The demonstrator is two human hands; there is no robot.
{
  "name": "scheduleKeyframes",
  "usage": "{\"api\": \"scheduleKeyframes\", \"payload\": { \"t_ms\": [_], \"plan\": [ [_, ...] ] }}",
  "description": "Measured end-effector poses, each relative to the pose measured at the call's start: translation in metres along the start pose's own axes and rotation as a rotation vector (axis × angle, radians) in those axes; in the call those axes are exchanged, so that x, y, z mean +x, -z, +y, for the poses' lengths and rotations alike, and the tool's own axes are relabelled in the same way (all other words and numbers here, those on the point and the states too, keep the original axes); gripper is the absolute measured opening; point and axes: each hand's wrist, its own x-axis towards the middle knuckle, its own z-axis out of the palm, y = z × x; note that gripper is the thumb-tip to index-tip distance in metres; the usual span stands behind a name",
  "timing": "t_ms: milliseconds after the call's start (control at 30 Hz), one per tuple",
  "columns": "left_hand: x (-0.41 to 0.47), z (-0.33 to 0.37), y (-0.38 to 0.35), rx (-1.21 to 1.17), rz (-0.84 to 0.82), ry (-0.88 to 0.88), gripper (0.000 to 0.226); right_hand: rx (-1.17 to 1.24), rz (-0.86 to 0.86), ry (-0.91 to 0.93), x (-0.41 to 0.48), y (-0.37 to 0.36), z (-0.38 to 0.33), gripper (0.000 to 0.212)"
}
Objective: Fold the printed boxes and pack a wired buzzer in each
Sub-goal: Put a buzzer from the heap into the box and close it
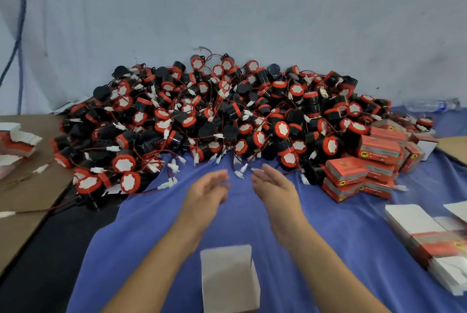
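Wired buzzers (227, 115), black cylinders with red caps, white paper discs and thin red leads ending in white plugs, are lying in a large heap against the pale wall at the far side of the blue cloth (341, 237). The left hand (206, 192) and the right hand (274, 186) are hovering side by side just short of the heap's near edge, both released and grasping nothing, with the fingers loosely extended and somewhat blurred. Between the two forearms, a plain white folded cardboard box (227, 280) is sitting on the cloth close to the viewer. Finished red-and-grey printed boxes (366, 166) are piling up at the heap's right flank. A wrapped bundle of flat white-and-red box blanks (417, 224) is lying nearer on the right, and a second stack of blanks (17, 141) is resting on the brown cardboard sheet (25, 199) at the left. A clear plastic bottle (429, 105) is lying on its side at the far right.
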Motion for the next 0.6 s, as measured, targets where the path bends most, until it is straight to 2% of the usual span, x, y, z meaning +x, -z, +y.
{"api": "scheduleKeyframes", "payload": {
  "t_ms": [67, 133, 200, 300, 367, 433, 500, 600],
  "plan": [
    [0.048, 0.014, -0.022, 0.1, -0.065, -0.082, 0.039, 0.041, -0.047, -0.036, 0.041, -0.025, -0.014, 0.056],
    [0.095, 0.019, -0.041, 0.189, -0.081, -0.131, 0.046, 0.103, -0.024, -0.123, 0.082, -0.045, -0.022, 0.049],
    [0.135, 0.018, -0.054, 0.291, -0.095, -0.162, 0.049, 0.128, 0.039, -0.22, 0.123, -0.055, -0.022, 0.037],
    [0.184, 0.01, -0.063, 0.501, -0.152, -0.249, 0.057, 0.129, 0.223, -0.297, 0.167, -0.053, -0.009, 0.033],
    [0.208, 0.004, -0.066, 0.633, -0.212, -0.29, 0.062, 0.109, 0.336, -0.216, 0.185, -0.048, 0.006, 0.04],
    [0.223, -0.004, -0.068, 0.706, -0.244, -0.295, 0.07, -0.035, 0.342, -0.108, 0.189, -0.043, 0.018, 0.049],
    [0.227, -0.009, -0.068, 0.707, -0.197, -0.326, 0.075, -0.109, 0.303, -0.039, 0.183, -0.041, 0.023, 0.053],
    [0.22, -0.006, -0.062, 0.626, -0.049, -0.43, 0.07, -0.176, 0.265, 0.073, 0.161, -0.04, 0.017, 0.059]
  ]
}}
